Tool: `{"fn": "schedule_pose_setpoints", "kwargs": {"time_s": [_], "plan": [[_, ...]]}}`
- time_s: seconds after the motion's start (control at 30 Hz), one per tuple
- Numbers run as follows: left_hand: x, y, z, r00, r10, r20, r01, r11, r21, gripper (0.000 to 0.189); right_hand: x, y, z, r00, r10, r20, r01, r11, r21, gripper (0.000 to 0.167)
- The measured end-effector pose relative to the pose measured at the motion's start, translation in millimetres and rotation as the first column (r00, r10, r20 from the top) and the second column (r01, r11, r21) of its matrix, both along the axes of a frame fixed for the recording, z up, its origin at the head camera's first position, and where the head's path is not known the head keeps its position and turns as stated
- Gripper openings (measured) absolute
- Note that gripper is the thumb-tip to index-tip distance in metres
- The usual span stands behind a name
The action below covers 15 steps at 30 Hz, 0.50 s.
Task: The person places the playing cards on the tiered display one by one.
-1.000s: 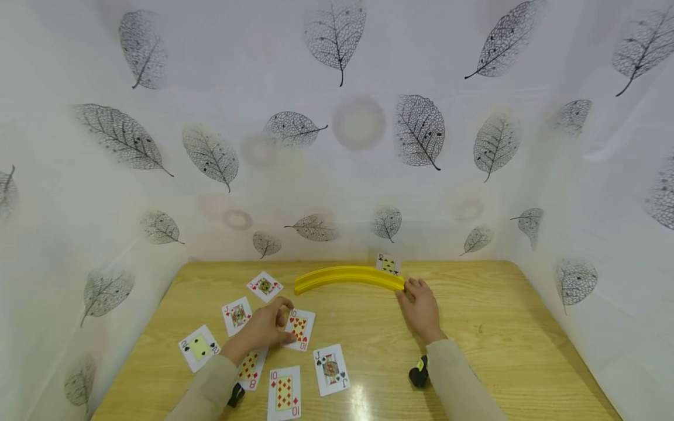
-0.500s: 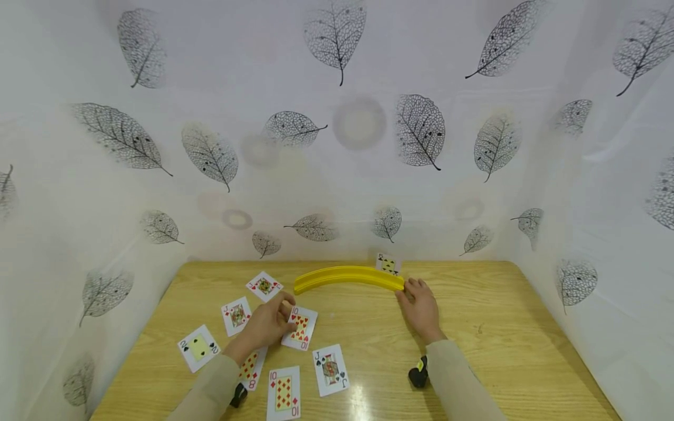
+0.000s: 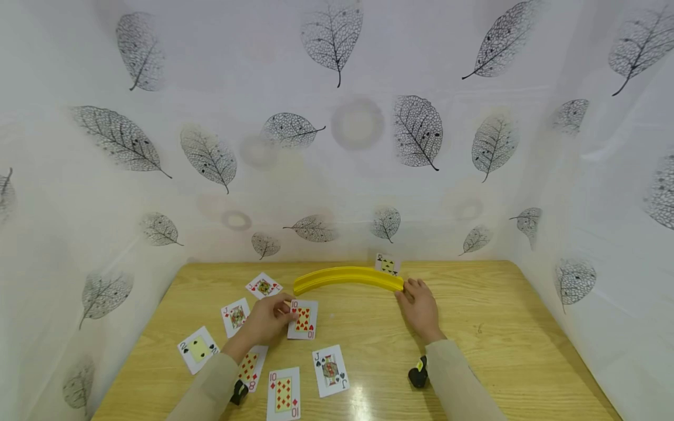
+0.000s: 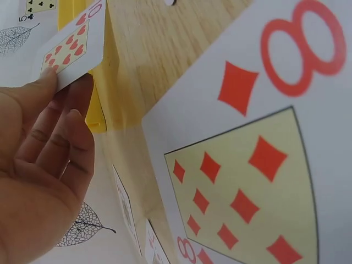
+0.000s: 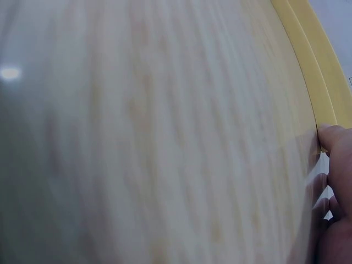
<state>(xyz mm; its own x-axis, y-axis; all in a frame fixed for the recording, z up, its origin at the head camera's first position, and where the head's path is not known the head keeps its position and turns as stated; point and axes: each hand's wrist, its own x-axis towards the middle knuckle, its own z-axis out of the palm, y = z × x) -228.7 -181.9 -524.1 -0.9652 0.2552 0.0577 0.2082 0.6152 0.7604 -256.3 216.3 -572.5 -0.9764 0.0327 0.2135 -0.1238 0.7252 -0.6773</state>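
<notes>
My left hand (image 3: 268, 320) pinches a ten of hearts (image 3: 303, 321) by its left edge, thumb on the printed face. In the left wrist view the ten of hearts (image 4: 77, 47) is tilted up off the table. Toward the back lies a curved yellow card holder (image 3: 347, 275), and one black-suited card (image 3: 388, 264) stands upright at its right part. The right end of that holder is gripped by my right hand (image 3: 419, 310). In the right wrist view, the thumb (image 5: 333, 137) presses the near side of the holder; the other fingers are partly hidden.
Face-up cards lie around my left arm: jack of hearts (image 3: 264, 286), jack of diamonds (image 3: 236, 316), two of spades (image 3: 198, 349), eight of diamonds (image 3: 250, 368), ten of diamonds (image 3: 284, 393) and jack of spades (image 3: 330, 370). A leaf-patterned curtain (image 3: 284, 181) borders the wooden table (image 3: 500, 327).
My left hand has taken hold of the ten of hearts, lifted it from the table and moved it slightly away toward the holder. The right hand stays in place.
</notes>
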Motion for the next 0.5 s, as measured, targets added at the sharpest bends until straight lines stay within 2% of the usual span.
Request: {"fn": "schedule_pose_setpoints", "kwargs": {"time_s": [0.2, 0.33, 0.5], "plan": [[-2.1, 4.4, 1.1, 0.999, 0.028, -0.016, -0.028, 0.999, 0.042, 0.030, 1.8, 0, 0.5, 1.000, 0.002, 0.005, -0.002, 1.000, -0.004, 0.055], [-5.1, 9.3, 3.6, 0.998, 0.056, -0.006, -0.056, 0.996, 0.063, 0.027, 1.5, -1, -0.5, 1.000, -0.003, -0.012, 0.003, 1.000, -0.010, 0.054], [-10.5, 17.4, 6.6, 0.996, 0.083, -0.025, -0.080, 0.993, 0.088, 0.018, -0.1, -2, -2.6, 0.999, -0.008, -0.033, 0.008, 1.000, -0.009, 0.053]]}}
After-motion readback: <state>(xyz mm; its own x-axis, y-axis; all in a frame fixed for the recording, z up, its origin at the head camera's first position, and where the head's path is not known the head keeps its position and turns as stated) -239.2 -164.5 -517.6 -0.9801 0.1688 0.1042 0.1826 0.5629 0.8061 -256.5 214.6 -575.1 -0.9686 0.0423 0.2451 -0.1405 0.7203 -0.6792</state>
